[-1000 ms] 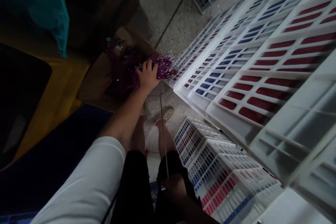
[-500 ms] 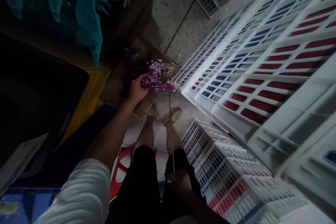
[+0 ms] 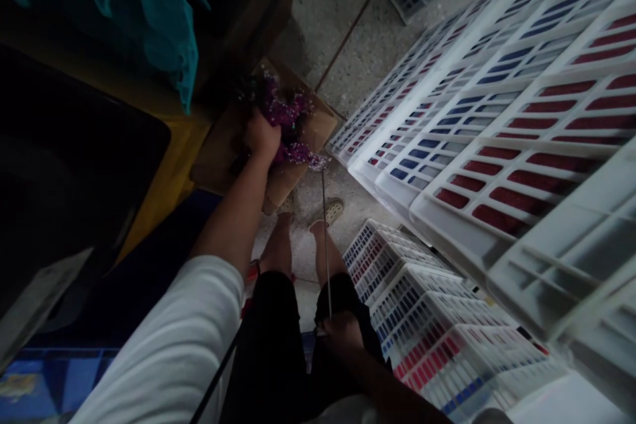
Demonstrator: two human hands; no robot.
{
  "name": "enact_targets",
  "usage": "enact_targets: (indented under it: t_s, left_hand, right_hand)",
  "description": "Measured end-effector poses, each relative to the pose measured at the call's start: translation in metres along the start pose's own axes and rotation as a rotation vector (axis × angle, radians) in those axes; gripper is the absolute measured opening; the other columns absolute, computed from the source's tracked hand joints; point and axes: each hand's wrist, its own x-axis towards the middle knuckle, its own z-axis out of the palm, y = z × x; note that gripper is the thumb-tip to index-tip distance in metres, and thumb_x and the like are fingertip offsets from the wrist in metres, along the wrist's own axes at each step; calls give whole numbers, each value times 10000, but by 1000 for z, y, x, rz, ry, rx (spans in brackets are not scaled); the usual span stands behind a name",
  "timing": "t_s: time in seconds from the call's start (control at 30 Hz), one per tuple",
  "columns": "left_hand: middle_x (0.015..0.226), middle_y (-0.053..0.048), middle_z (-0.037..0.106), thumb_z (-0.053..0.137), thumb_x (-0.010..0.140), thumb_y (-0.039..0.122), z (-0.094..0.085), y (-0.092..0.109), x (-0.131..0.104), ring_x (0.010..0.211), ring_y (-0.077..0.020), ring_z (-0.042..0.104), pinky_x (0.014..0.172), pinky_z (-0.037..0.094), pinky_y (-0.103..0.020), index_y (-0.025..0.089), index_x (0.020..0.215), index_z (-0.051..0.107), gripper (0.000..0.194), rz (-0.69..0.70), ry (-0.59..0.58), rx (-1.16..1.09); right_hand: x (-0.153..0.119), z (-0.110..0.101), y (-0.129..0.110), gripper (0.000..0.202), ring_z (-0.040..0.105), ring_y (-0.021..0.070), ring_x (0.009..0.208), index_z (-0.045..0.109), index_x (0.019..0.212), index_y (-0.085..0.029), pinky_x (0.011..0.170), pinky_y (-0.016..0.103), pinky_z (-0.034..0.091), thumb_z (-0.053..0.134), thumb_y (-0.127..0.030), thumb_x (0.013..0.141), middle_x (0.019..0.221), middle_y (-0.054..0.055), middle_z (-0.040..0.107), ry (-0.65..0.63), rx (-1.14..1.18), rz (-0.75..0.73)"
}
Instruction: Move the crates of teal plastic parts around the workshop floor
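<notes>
My left hand (image 3: 262,136) is closed on a bunch of purple strands with small white beads (image 3: 293,109), over an open cardboard box (image 3: 318,126). Part of the bunch hangs past the box's near edge. Low in the view, in front of my dark shorts, my right hand (image 3: 342,338) is closed round the lower end of a long thin metal rod (image 3: 326,238). The rod's upper tip reaches close to the beaded ends. The box's inside is dark and hard to make out.
White slatted crates (image 3: 447,139) with red and blue contents line the right side, with more stacked at the lower right (image 3: 417,318). Teal plastic pieces (image 3: 169,20) hang at the upper left, above a yellow surface (image 3: 169,165). My feet in beige clogs (image 3: 332,212) stand below the box.
My left hand has moved up and slightly inward over the box with the beaded bunch, which now spreads wider. My right hand and the rod have hardly moved.
</notes>
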Motion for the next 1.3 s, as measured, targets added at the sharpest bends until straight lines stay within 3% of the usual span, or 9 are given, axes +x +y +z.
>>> enact_targets:
  t_s: [0.1,0.2,0.27,0.37,0.53,0.73,1.03,1.2,1.3]
  left_hand:
    - [1588,-298,651,768,941,359,-4,21,-13,1564,-467,584,1321,463,-691,95,1736,409,911,-103,57,30]
    - [1846,-279,374,714,982,313,-21,33,-63,1705,-473,398,1391,315,-748,125,1792,350,908,-22,87,133]
    - [1917,-175,279,606,1044,268,-25,33,-96,1774,-416,288,1424,240,-732,218,1787,405,772,148,-26,176]
    - [1875,-98,406,448,1098,215,-9,24,-113,1801,-331,250,1453,176,-696,292,1690,552,606,398,-313,186]
    - [1682,-153,604,516,1027,139,19,16,-69,1652,-346,441,1462,162,-675,179,1533,670,531,558,-473,310]
    - [1711,-147,537,519,1124,249,6,38,-18,1529,-302,428,1401,247,-637,83,1677,456,581,198,-239,225]
    - [1887,-192,312,257,1208,125,57,71,1,1701,-348,250,1410,120,-695,26,1815,274,614,-51,-152,140]
    - [1935,-247,104,584,1178,268,9,52,-99,1801,-446,80,1446,163,-672,-12,1835,179,821,362,-256,215]
    - [1895,-198,322,555,1150,246,-33,-1,-201,1802,-395,229,1472,267,-557,32,1761,460,654,388,-477,238]
  right_hand:
    - [-1,0,3,150,818,270,985,886,1048,-211,837,341,497,812,-308,963,1014,100,853,28,-31,-16]
    - [-2,-3,4,138,800,244,915,873,987,-201,809,326,480,781,-305,986,952,107,839,54,-52,-36]
    - [-2,-5,5,127,796,240,916,874,1003,-204,812,321,480,789,-290,966,957,106,839,46,-40,-45]
    - [-2,-5,6,148,798,250,938,880,1033,-207,818,328,481,795,-291,947,971,109,840,30,-21,-36]
    - [-3,0,9,158,798,248,949,864,1013,-198,840,332,476,786,-332,981,962,108,835,51,-38,-49]
    - [-3,-1,8,155,794,231,905,853,993,-207,779,314,441,810,-356,984,951,79,841,38,-58,-97]
    - [3,16,11,206,772,211,863,852,1006,-219,763,300,438,860,-418,954,918,63,831,68,-70,-101]
    - [3,11,11,213,783,238,934,862,1044,-208,794,330,453,766,-397,1037,973,105,835,68,-73,-78]
    - [5,0,11,215,783,246,987,862,1084,-212,830,334,454,729,-381,1070,1012,110,838,79,-69,-74]
